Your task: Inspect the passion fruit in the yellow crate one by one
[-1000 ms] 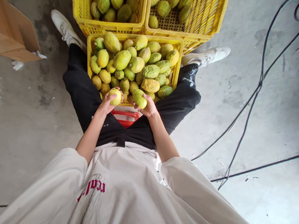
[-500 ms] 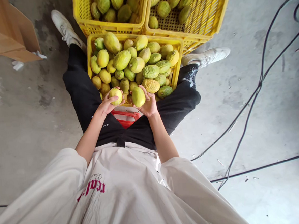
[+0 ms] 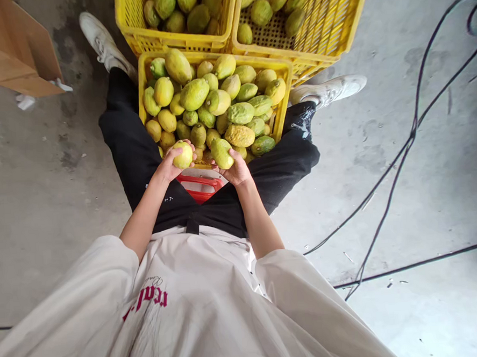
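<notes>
You have 2 fruits in hand, both above the near edge of the front crate. The green fruit sits at 10 o'clock from your right hand, its long axis running from 11 toward 5; that hand curls round its side, thumb laid against it. The pale fruit sits at 2 o'clock from your left hand, which grips it with the thumb over the top; it looks almost round, so you cannot tell its long axis. The 2 fruits are apart, at about the same level.

At 12 o'clock from both hands lies the heap in the front crate. Your right hand is nearer the wrinkled fruit, yellow and lumpy, its long axis close to 9–3. Its neighbours are mostly smoother ovals, green to yellow.

Farther out, 2 more yellow plastic crates hold fruit: the left rear crate at 12, the slatted right rear crate at 1. Below your hands, at 6, is red plastic. Folded cardboard stands at 10, and black cables cross the scuffed grey floor at 3.
</notes>
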Action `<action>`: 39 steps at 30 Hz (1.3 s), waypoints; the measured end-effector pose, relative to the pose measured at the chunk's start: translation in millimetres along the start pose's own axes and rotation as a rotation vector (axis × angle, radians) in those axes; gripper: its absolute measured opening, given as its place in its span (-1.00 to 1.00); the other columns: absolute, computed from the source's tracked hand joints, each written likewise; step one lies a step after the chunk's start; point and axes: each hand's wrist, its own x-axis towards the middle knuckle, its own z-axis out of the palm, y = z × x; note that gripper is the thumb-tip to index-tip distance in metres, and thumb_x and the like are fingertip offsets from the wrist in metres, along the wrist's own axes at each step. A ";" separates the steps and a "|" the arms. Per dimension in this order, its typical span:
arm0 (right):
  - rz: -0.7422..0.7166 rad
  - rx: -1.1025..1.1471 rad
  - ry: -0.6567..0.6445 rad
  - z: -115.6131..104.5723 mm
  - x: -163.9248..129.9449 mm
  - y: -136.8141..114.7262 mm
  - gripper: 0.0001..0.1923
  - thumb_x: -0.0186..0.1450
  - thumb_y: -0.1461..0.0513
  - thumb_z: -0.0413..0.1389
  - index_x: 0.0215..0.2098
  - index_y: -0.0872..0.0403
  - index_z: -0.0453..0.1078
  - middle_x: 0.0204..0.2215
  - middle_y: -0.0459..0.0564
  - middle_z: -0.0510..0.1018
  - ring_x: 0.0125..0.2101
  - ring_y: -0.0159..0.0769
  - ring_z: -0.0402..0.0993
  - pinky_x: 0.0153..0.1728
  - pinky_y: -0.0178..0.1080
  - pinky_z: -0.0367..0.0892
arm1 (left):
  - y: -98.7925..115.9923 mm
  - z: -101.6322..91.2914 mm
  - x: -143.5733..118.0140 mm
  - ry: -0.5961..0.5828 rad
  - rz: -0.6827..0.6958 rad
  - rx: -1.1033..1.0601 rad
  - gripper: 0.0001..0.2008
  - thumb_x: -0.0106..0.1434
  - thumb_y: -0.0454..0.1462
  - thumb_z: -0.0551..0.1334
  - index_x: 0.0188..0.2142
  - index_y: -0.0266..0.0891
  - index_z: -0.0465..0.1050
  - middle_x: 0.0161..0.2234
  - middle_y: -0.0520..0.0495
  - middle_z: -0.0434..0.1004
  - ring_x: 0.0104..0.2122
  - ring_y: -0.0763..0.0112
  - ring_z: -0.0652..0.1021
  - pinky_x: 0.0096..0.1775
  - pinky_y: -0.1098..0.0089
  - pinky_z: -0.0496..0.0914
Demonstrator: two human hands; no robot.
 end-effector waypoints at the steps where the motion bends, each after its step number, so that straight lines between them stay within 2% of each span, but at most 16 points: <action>1: -0.006 -0.001 -0.006 0.7 -0.1 -0.2 -0.68 0.56 -0.03 0.45 0.13 -0.09 0.60 -0.10 0.01 0.86 -0.22 -0.10 0.74 -0.32 -0.18 0.64 | 0.7 2.4 -1.1 0.013 -0.004 0.003 -0.58 0.38 -0.03 0.71 0.00 -0.13 0.65 -0.17 0.00 0.77 -0.29 0.33 0.77 -0.29 0.46 0.64; 3: -0.021 -0.006 -0.023 3.4 -1.3 -1.8 -0.66 0.60 -0.11 0.43 0.12 -0.11 0.60 -0.10 0.02 0.87 -0.25 -0.10 0.76 -0.39 -0.21 0.59 | 3.2 7.4 -3.6 0.038 -0.022 0.002 -0.62 0.43 -0.02 0.66 0.03 -0.16 0.69 -0.13 -0.07 0.81 -0.20 0.24 0.83 -0.19 0.40 0.71; 5: -0.039 -0.006 -0.035 7.5 -4.0 -4.6 -0.69 0.69 -0.13 0.31 0.13 -0.12 0.61 -0.08 0.00 0.88 -0.22 -0.09 0.78 -0.36 -0.21 0.59 | 6.8 11.9 -6.0 0.060 -0.049 -0.022 -0.63 0.54 0.00 0.53 0.12 -0.20 0.74 0.01 -0.21 0.89 0.02 0.03 0.91 -0.01 0.24 0.81; 7: -0.058 0.006 -0.038 12.0 -7.0 -7.7 -0.72 0.73 -0.10 0.23 0.10 -0.14 0.60 -0.08 -0.01 0.89 -0.13 -0.06 0.82 -0.28 -0.18 0.63 | 10.1 15.0 -7.5 0.079 -0.077 -0.065 -0.59 0.64 -0.01 0.38 0.23 -0.23 0.77 0.17 -0.31 0.92 0.26 -0.18 0.90 0.18 0.05 0.84; 10: -0.075 0.010 -0.031 16.3 -9.2 -10.5 -0.77 0.75 -0.04 0.18 0.04 -0.14 0.56 -0.06 -0.02 0.91 0.05 -0.03 0.86 -0.10 -0.11 0.71 | 10.9 14.2 -6.3 0.095 -0.101 -0.124 -0.58 0.72 -0.09 0.25 0.32 -0.24 0.75 0.26 -0.34 0.92 0.41 -0.26 0.85 0.28 -0.05 0.83; 13: -0.097 -0.009 -0.031 14.3 -6.8 -8.0 -0.86 0.74 0.04 0.20 0.03 -0.14 0.53 -0.04 -0.06 0.90 0.16 -0.07 0.86 0.08 -0.05 0.75 | 6.0 5.4 -1.7 0.092 -0.094 -0.127 -0.65 0.74 -0.10 0.33 0.31 -0.20 0.74 0.19 -0.31 0.94 0.35 -0.19 0.89 0.20 0.06 0.85; 16: -0.111 -0.018 -0.059 6.9 -1.9 -0.6 -0.95 0.65 0.14 0.30 0.04 -0.12 0.55 -0.04 -0.08 0.89 0.14 -0.10 0.85 0.14 -0.07 0.76 | -0.5 -6.5 2.7 0.067 -0.049 -0.070 -0.67 0.62 -0.13 0.55 0.26 -0.15 0.74 0.09 -0.21 0.93 0.24 -0.10 0.93 0.08 0.22 0.83; 18: -0.095 -0.036 -0.059 1.6 1.0 4.3 -0.87 0.57 0.17 0.38 0.03 -0.10 0.56 -0.06 -0.05 0.87 0.09 -0.08 0.85 0.10 -0.11 0.79 | -3.2 -12.7 4.4 0.031 -0.021 -0.024 -0.62 0.50 -0.20 0.64 0.23 -0.13 0.75 0.07 -0.15 0.91 0.23 -0.07 0.92 0.09 0.24 0.82; 21: -0.094 -0.058 -0.018 -3.6 3.0 7.9 -0.75 0.45 0.13 0.48 0.01 -0.14 0.57 -0.10 -0.02 0.83 0.04 0.01 0.84 0.02 -0.07 0.84 | -4.7 -18.2 6.1 -0.034 -0.018 0.027 -0.55 0.34 -0.27 0.73 0.16 -0.14 0.75 0.12 -0.14 0.90 0.33 -0.12 0.88 0.25 0.15 0.81; 23: -0.128 -0.043 -0.003 -4.7 2.7 7.4 -0.68 0.39 0.11 0.51 0.01 -0.18 0.55 -0.09 -0.03 0.80 0.07 0.08 0.84 0.03 0.01 0.88 | -5.0 -20.7 7.3 -0.076 -0.031 0.049 -0.48 0.25 -0.26 0.78 0.14 -0.15 0.74 0.13 -0.17 0.90 0.35 -0.15 0.87 0.32 0.09 0.79; 26: -0.147 -0.012 -0.014 -3.5 0.7 5.1 -0.61 0.33 0.07 0.53 0.02 -0.22 0.52 -0.04 -0.06 0.79 0.17 0.13 0.84 0.08 0.09 0.90 | -6.2 -24.6 9.3 -0.121 -0.041 0.070 -0.39 0.20 -0.21 0.83 0.16 -0.15 0.72 0.07 -0.17 0.91 0.24 -0.10 0.91 0.26 0.11 0.80; 29: -0.110 -0.004 -0.045 -0.3 -2.2 3.6 -0.59 0.36 0.00 0.55 0.01 -0.22 0.49 -0.04 -0.07 0.79 0.19 0.11 0.85 0.08 0.06 0.87 | -7.3 -27.2 10.6 -0.130 -0.035 0.070 -0.42 0.26 -0.21 0.79 0.19 -0.11 0.70 -0.02 -0.08 0.90 0.02 0.10 0.93 0.10 0.22 0.81; 32: -0.046 0.001 -0.059 2.5 -4.6 2.6 -0.69 0.55 -0.03 0.46 0.06 -0.20 0.48 -0.08 -0.10 0.79 -0.01 -0.06 0.84 -0.04 -0.08 0.80 | -6.5 -24.8 10.3 -0.093 -0.056 0.070 -0.54 0.41 -0.25 0.68 0.23 -0.10 0.67 -0.04 -0.04 0.87 -0.10 0.22 0.91 0.02 0.28 0.79; 35: 0.016 0.050 -0.072 3.1 -4.2 1.4 -0.84 0.72 0.00 0.29 0.13 -0.16 0.49 -0.14 -0.14 0.78 -0.24 -0.19 0.72 -0.30 -0.23 0.64 | -3.1 -17.9 8.8 -0.042 -0.074 0.055 -0.63 0.50 -0.25 0.57 0.23 -0.13 0.67 -0.03 -0.08 0.88 -0.09 0.21 0.91 0.04 0.26 0.79; 37: 0.029 0.102 -0.081 2.4 -1.8 0.6 -0.83 0.73 0.00 0.24 0.14 -0.14 0.50 -0.19 -0.13 0.77 -0.30 -0.19 0.68 -0.43 -0.29 0.55 | 0.2 -12.7 7.2 -0.014 -0.076 0.001 -0.68 0.59 -0.18 0.48 0.26 -0.16 0.68 0.00 -0.15 0.90 -0.01 0.13 0.92 0.10 0.20 0.81; 39: 0.019 0.163 -0.077 1.2 1.3 -0.2 -0.76 0.70 -0.06 0.24 0.12 -0.12 0.52 -0.21 -0.10 0.77 -0.27 -0.14 0.71 -0.45 -0.27 0.58 | 3.3 -8.0 5.0 0.015 -0.092 -0.059 -0.62 0.65 -0.13 0.36 0.33 -0.18 0.70 0.06 -0.21 0.93 0.12 -0.01 0.93 0.20 0.07 0.82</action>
